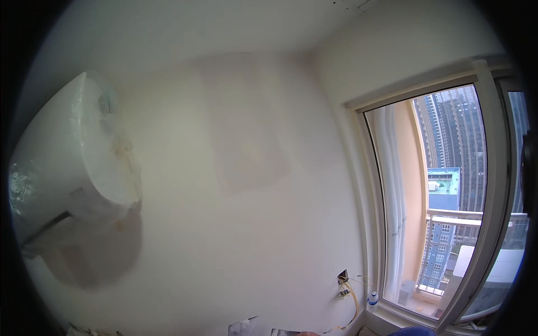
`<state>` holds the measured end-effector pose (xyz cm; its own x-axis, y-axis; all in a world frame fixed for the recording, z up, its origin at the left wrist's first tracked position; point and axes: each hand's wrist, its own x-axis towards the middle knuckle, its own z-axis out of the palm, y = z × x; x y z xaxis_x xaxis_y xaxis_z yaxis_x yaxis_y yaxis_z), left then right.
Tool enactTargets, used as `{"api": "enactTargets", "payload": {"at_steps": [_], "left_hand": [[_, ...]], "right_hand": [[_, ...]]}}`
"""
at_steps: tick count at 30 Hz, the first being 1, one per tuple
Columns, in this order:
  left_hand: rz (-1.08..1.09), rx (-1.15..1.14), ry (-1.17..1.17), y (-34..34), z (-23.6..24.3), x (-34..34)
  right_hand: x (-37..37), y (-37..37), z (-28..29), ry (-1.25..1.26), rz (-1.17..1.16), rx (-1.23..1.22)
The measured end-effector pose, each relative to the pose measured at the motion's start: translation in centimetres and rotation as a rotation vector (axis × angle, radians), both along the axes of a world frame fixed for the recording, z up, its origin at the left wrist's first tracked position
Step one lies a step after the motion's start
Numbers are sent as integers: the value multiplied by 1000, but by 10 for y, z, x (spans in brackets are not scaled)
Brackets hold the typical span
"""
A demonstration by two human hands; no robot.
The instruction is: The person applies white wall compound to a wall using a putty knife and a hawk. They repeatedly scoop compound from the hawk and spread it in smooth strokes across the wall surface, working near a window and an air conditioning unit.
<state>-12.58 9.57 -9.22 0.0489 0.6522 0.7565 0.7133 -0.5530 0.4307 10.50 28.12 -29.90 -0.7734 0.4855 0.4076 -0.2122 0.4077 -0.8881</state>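
At the very bottom edge, a small skin-toned patch shows; it looks like part of my right hand, but its fingers are cut off. Right beside it is a flat grey, straight-edged piece, and whether the hand holds it cannot be told. A little to the left, a grey-white, thin-edged plate with smears on it pokes up. My left hand does not show. Behind these rises a pale wall with darker, damp-looking patches in its upper middle.
A plastic-wrapped white air conditioner hangs at left. Loose wires trail from an open wall box at lower right. A bottle stands on the ledge by the framed glass door. Blue cloth shows at the bottom edge.
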Motion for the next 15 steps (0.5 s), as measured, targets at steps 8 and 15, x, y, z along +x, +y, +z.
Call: {"api": "enactTargets", "payload": {"at_steps": [8, 15], "left_hand": [[55, -93, -39, -6, 33, 17], [37, -237, -36, -3, 20, 3]], "right_hand": [[38, -52, 142, 61, 50, -1188], [21, -62, 156, -10, 19, -1147]]}}
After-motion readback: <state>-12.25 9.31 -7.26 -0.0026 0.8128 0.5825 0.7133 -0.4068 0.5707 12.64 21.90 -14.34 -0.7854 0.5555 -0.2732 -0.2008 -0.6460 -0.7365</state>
